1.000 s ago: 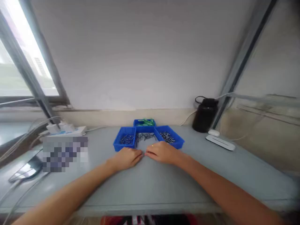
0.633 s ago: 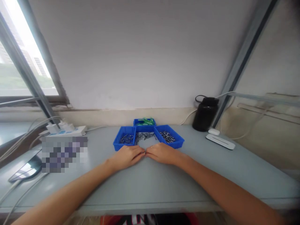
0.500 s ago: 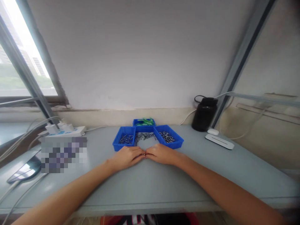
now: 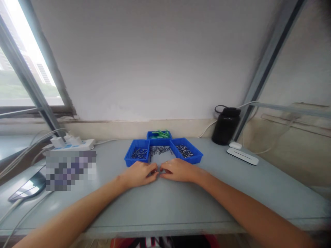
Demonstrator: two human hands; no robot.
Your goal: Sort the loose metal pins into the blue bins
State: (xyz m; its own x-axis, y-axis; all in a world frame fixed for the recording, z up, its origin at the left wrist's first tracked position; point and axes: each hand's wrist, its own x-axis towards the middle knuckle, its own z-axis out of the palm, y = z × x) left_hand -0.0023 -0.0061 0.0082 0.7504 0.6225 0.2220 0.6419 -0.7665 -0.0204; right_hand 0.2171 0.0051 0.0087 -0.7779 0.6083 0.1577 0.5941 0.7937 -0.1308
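My left hand [image 4: 141,174] rests low over the table, its thumb and fingers curled toward each other around a tiny glinting piece too small to name. Facing it across a narrow gap is my right hand [image 4: 178,169], with thumb and forefinger apart and nothing visible between them. Just beyond the left hand stands a blue bin [image 4: 126,159] of thin dark metal pieces. Another blue bin [image 4: 194,159], behind the right hand, holds shorter metal pieces. Loose dark metal pieces [image 4: 160,150] lie between these bins. At the back, a third blue bin [image 4: 159,141] contains green pieces [image 4: 160,133].
A black bottle [image 4: 226,126] stands at the back right, near a small white case [image 4: 235,145] and a flat white device [image 4: 242,156]. To the left are a power strip [image 4: 74,145] with plugs and cables, a phone [image 4: 31,186] and a blurred-out patch.
My fingertips, which met around something small, have come apart. A narrow gap now separates the hands, and the right thumb and forefinger have opened. The bins have not moved.
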